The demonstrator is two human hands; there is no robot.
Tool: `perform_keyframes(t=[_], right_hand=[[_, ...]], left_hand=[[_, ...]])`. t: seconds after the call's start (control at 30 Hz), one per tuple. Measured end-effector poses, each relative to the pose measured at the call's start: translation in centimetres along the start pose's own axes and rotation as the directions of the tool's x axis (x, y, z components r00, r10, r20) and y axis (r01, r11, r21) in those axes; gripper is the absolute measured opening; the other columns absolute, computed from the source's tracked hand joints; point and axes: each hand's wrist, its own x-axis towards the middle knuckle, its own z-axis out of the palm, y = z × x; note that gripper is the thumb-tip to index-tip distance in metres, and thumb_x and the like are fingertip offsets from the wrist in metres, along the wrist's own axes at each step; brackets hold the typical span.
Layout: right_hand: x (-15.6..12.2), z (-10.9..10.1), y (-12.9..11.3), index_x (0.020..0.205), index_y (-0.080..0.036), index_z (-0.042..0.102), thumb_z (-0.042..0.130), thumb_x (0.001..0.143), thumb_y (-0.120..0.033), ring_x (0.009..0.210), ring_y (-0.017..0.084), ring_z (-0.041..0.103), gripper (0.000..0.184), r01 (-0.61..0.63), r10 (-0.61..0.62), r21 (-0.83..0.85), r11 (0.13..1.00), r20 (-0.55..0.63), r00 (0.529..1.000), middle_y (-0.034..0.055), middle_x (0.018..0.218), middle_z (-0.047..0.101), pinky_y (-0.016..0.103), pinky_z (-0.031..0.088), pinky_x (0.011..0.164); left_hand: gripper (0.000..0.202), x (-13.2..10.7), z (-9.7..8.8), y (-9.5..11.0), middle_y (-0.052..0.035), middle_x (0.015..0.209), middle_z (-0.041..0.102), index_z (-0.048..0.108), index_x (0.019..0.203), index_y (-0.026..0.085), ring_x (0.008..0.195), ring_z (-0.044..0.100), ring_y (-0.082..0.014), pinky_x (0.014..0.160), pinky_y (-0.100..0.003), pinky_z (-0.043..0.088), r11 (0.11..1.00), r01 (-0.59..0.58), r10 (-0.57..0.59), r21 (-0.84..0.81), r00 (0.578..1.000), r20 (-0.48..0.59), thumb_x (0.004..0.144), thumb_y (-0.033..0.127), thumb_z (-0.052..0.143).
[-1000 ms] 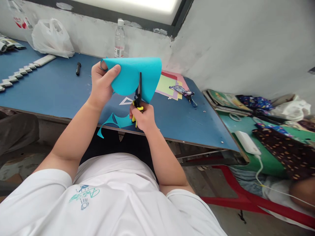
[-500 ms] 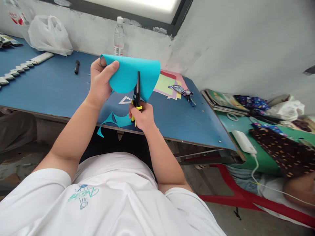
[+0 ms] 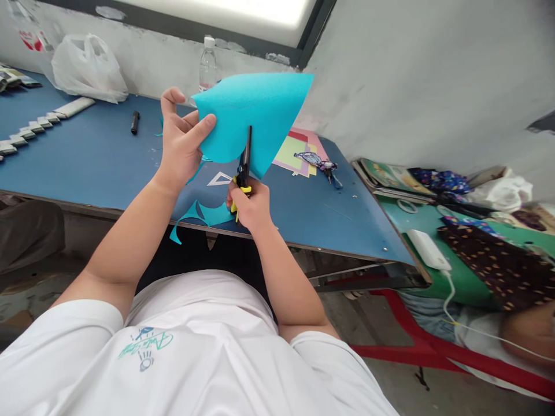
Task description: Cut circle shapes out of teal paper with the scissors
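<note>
My left hand (image 3: 182, 141) pinches a turquoise paper sheet (image 3: 254, 115) by its left edge and holds it upright above the blue table (image 3: 95, 156). My right hand (image 3: 251, 208) is closed round the yellow handles of a pair of scissors (image 3: 243, 167). Their dark blades point up into the sheet's lower edge. Turquoise offcuts (image 3: 199, 216) lie at the table's near edge, just left of my right hand.
On the table are a black marker (image 3: 134, 122), a water bottle (image 3: 207, 63), a white plastic bag (image 3: 89, 66), folded paper strips (image 3: 39, 124), coloured paper sheets (image 3: 295, 153) and a key bunch (image 3: 318, 163). To the right a green surface (image 3: 437, 231) holds books, cloth and a white charger (image 3: 427, 248).
The curled turquoise sheet has sprung open and now stands taller, its top corner up to the right. My left hand's fingers have spread a little. The scissors stay in the lower edge.
</note>
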Motion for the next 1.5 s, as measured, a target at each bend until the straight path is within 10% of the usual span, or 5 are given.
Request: perform_keyframes(t=[0.17, 0.37, 0.73, 1.13, 1.5], right_hand=[[0.1, 0.1, -0.1, 0.08, -0.027, 0.069, 0.085, 0.095, -0.059, 0.064, 0.022, 0.068, 0.038, 0.018, -0.019, -0.017, 1.0, -0.032, 0.999, 0.0026, 0.068, 0.068, 0.036, 0.056, 0.064], [0.5, 0.4, -0.2, 0.081, -0.029, 0.067, 0.08, 0.097, -0.056, 0.064, 0.023, 0.073, 0.034, 0.034, -0.038, -0.07, 0.997, -0.062, 0.997, 0.0013, 0.068, 0.068, 0.037, 0.059, 0.069], [0.7, -0.2, -0.6, 0.087, -0.027, 0.069, 0.081, 0.089, -0.051, 0.066, 0.02, 0.071, 0.027, 0.006, -0.011, 0.076, 0.997, 0.072, 0.997, -0.0004, 0.073, 0.07, 0.036, 0.06, 0.069], [0.3, -0.3, -1.0, 0.095, -0.027, 0.072, 0.084, 0.087, -0.052, 0.077, 0.023, 0.074, 0.029, 0.055, -0.081, 0.219, 0.974, 0.111, 0.991, 0.0016, 0.082, 0.073, 0.04, 0.062, 0.077], [-4.6, -1.7, -4.6, 0.097, -0.027, 0.073, 0.079, 0.092, -0.041, 0.081, 0.023, 0.07, 0.016, 0.09, -0.13, 0.224, 0.97, 0.17, 0.977, 0.003, 0.088, 0.076, 0.041, 0.058, 0.076]], left_hand=[[0.064, -0.2, 0.9, 0.8, 0.0045, 0.082, 0.06, 0.061, 0.134, 0.046, 0.086, 0.067, -0.019, 0.088, -0.047, 0.063, 0.992, -0.1, 0.102, 0.074, 0.995, -0.017, 0.104, 0.101, 0.071], [0.082, -0.8, 1.5, 1.1, -0.0051, 0.135, 0.085, 0.084, 0.141, 0.046, 0.144, 0.08, -0.0449, 0.116, -0.063, 0.068, 0.956, -0.069, 0.077, 0.285, 0.997, -0.016, 0.083, 0.104, 0.09], [0.094, -1.5, 2.3, 3.4, -0.0059, 0.169, 0.078, 0.08, 0.16, 0.048, 0.175, 0.06, -0.0507, 0.143, -0.07, 0.058, 0.937, -0.047, 0.042, 0.345, 0.999, 0.02, 0.083, 0.1, 0.093], [0.074, -1.0, 2.8, 8.8, -0.0041, 0.157, 0.085, 0.085, 0.154, 0.047, 0.164, 0.07, -0.0518, 0.151, -0.078, 0.047, 0.902, -0.122, 0.054, 0.415, 0.984, 0.171, 0.091, 0.082, 0.099], [0.06, -4.6, 6.1, 16.8, 0.0002, 0.143, 0.09, 0.084, 0.158, 0.052, 0.124, 0.086, -0.0429, 0.115, -0.071, 0.071, 0.798, -0.253, 0.181, 0.548, 0.966, 0.182, 0.102, 0.072, 0.092]])
